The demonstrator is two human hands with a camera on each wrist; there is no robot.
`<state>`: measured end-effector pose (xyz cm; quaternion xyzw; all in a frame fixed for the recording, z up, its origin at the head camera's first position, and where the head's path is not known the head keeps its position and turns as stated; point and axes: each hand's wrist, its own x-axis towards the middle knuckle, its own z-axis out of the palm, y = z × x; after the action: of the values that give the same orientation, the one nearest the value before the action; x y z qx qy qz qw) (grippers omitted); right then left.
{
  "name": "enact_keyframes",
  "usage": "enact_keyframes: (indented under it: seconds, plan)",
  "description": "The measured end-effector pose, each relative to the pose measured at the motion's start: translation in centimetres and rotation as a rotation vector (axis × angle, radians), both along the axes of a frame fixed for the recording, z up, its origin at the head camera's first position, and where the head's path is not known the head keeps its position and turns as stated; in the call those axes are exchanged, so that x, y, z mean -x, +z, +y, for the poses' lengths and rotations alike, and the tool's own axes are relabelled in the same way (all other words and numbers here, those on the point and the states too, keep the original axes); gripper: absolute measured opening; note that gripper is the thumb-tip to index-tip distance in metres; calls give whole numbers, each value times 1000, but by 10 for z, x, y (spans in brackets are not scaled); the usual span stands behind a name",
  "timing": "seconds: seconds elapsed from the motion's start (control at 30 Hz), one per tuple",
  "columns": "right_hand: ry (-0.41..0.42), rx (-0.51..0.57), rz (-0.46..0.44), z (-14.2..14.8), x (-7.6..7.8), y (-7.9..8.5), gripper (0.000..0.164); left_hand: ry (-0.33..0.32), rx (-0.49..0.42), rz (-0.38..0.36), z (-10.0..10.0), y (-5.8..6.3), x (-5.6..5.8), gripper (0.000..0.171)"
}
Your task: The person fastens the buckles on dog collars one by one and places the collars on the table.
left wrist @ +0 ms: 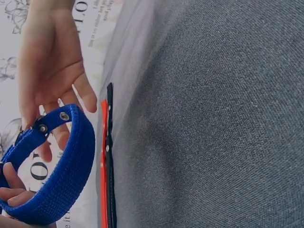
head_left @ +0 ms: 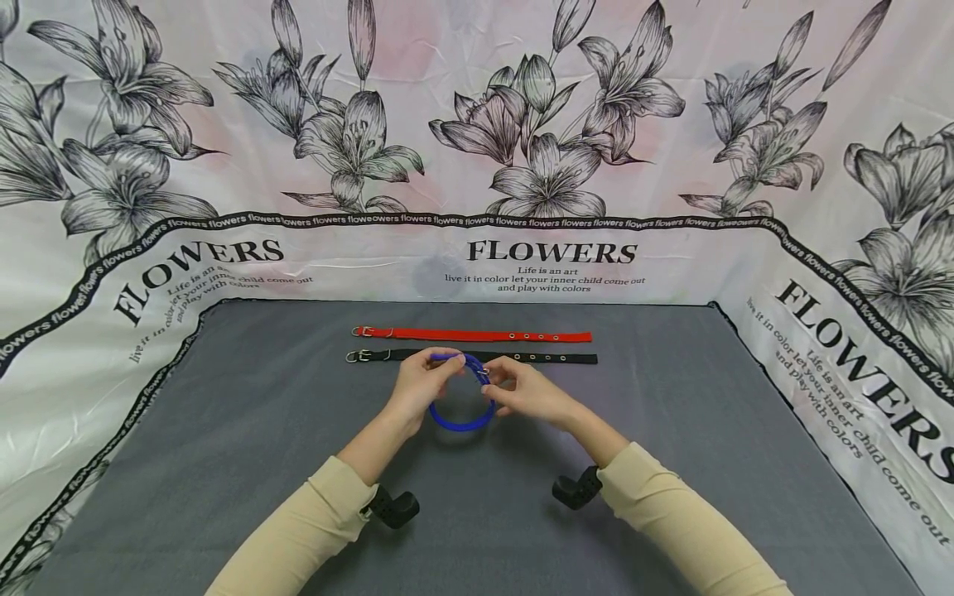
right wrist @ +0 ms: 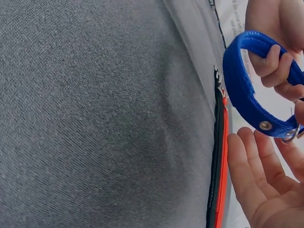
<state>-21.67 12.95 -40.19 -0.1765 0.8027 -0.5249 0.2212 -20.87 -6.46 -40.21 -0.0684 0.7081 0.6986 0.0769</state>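
Observation:
A blue pet collar [head_left: 462, 426], bent round into a ring, hangs between both hands over the grey cloth. My left hand [head_left: 416, 387] grips its upper left part; in the right wrist view, the fingers [right wrist: 271, 61] curl through the loop onto the band. At the metal fittings on the upper right, my right hand [head_left: 532, 392] pinches the collar with thumb and fingertips. Metal-ringed holes and a D-ring show on the blue band [right wrist: 240, 90] there. In the left wrist view the right palm [left wrist: 52, 61] faces the ring, its other fingers extended.
Behind the hands a red collar [head_left: 447, 335] and a black collar [head_left: 559, 358] lie flat and parallel, buckles to the left. The left hand overlaps part of the black one. Grey cloth [head_left: 224, 463] covers the table; a flower-printed curtain [head_left: 373, 257] borders its back and sides.

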Motion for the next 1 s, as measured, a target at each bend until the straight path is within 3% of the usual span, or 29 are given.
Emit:
enact_keyframes:
  seconds: [0.2, 0.33, 0.77, 1.0]
  plan:
    - [-17, 21, 18, 0, 0, -4, 34, 56, -80, 16, 0, -1, 2, 25]
    - [-49, 16, 35, -1, 0, -5, 32, 48, -78, 29, -1, -2, 2, 23]
    - [-166, -44, 87, -6, 2, -10, 25, -64, 38, 53, -16, -5, 1, 23]
    - [-206, -76, 112, -11, 3, -14, 20, -128, 161, 27, -29, -8, 0, 29]
